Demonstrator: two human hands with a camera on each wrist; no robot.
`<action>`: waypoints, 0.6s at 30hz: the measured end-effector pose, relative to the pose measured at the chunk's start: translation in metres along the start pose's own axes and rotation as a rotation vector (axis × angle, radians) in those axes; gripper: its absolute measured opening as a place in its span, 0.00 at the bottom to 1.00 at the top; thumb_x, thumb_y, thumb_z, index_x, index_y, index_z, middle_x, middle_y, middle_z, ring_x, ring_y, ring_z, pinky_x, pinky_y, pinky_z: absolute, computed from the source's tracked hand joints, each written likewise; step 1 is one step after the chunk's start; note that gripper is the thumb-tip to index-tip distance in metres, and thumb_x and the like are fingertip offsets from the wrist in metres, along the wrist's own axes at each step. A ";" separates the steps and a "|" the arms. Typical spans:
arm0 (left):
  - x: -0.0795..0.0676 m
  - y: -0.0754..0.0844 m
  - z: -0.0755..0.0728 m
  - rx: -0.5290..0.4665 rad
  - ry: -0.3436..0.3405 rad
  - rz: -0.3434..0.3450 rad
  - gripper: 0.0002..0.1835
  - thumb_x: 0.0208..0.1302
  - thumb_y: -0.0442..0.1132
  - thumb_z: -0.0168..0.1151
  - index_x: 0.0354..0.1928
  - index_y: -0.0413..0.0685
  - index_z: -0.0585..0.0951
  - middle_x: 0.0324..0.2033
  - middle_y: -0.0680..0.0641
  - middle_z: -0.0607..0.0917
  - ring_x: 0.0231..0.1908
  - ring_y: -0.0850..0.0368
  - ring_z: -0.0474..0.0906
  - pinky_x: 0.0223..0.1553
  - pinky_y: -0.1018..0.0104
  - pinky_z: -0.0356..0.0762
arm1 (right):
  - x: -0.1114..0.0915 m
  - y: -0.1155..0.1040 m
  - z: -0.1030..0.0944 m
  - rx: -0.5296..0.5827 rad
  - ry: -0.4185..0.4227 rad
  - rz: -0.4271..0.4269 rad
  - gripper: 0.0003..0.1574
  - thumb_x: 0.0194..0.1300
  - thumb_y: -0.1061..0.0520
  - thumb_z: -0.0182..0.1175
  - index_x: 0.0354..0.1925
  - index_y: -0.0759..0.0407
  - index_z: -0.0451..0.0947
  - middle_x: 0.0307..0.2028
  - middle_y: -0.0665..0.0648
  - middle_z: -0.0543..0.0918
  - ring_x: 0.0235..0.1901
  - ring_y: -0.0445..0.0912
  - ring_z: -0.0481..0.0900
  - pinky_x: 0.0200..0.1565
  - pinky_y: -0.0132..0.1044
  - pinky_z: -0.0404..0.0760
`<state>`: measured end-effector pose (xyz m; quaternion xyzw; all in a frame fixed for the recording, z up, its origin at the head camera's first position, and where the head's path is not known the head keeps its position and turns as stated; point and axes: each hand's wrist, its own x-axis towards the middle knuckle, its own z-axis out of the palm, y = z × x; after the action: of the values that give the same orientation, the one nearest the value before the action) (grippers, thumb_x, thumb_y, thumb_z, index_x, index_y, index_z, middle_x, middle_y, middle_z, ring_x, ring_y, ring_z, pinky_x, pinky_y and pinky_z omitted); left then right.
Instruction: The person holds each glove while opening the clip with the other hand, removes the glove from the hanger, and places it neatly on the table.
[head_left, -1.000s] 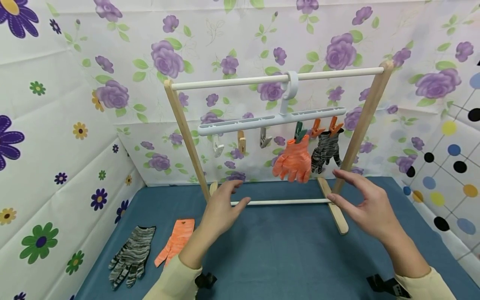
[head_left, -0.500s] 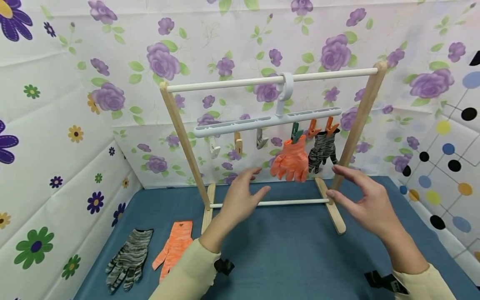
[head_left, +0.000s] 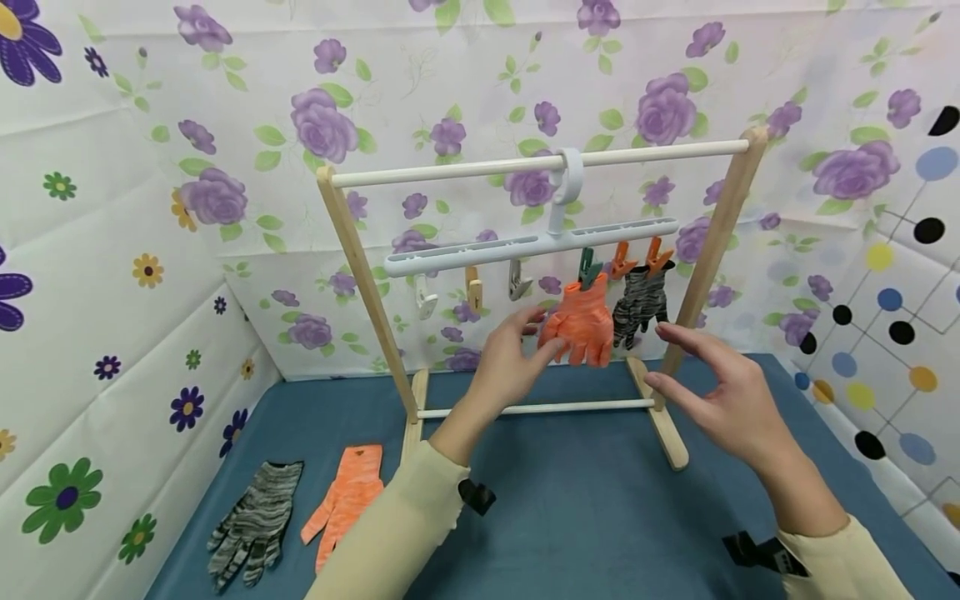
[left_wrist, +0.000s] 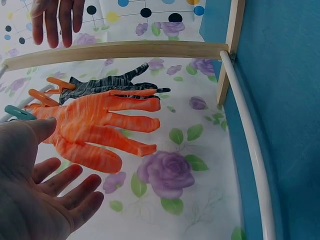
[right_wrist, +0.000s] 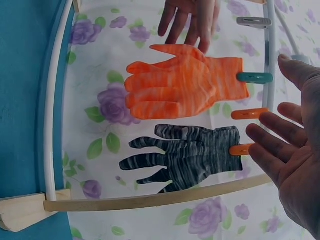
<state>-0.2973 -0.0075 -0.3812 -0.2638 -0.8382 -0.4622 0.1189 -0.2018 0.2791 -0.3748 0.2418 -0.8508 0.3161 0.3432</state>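
Observation:
An orange glove (head_left: 579,325) hangs fingers-down from a green clip (head_left: 588,268) on a light grey hanger (head_left: 525,245). Beside it a black-and-grey striped glove (head_left: 641,302) hangs from an orange clip (head_left: 658,255). My left hand (head_left: 510,362) is at the left of the orange glove, thumb tip overlapping it in the head view; the left wrist view shows its fingers (left_wrist: 75,202) spread and relaxed around nothing. My right hand (head_left: 716,392) hovers in front of the right post, thumb and fingers apart, holding nothing.
The hanger hooks over the top rail of a wooden rack (head_left: 720,242) with a low white bar (head_left: 577,407). White, wooden and grey clips (head_left: 517,282) hang on its left half. Another striped glove (head_left: 258,521) and orange glove (head_left: 348,496) lie on the blue tabletop (head_left: 570,517) at left.
My left hand has moved right and up to the hanging orange glove. The right hand stays nearly in place. The head view has shifted slightly; the gloves still hang as before.

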 end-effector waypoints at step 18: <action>0.027 0.006 0.017 -0.210 -0.021 -0.051 0.21 0.81 0.48 0.62 0.65 0.41 0.82 0.47 0.46 0.87 0.38 0.56 0.81 0.39 0.66 0.80 | 0.025 -0.002 0.004 0.024 -0.024 -0.040 0.48 0.58 0.66 0.79 0.74 0.55 0.74 0.66 0.57 0.81 0.62 0.55 0.81 0.64 0.22 0.68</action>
<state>-0.3154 0.0183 -0.3742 -0.2583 -0.7929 -0.5475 0.0702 -0.2186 0.2701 -0.3585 0.2667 -0.8460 0.3163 0.3362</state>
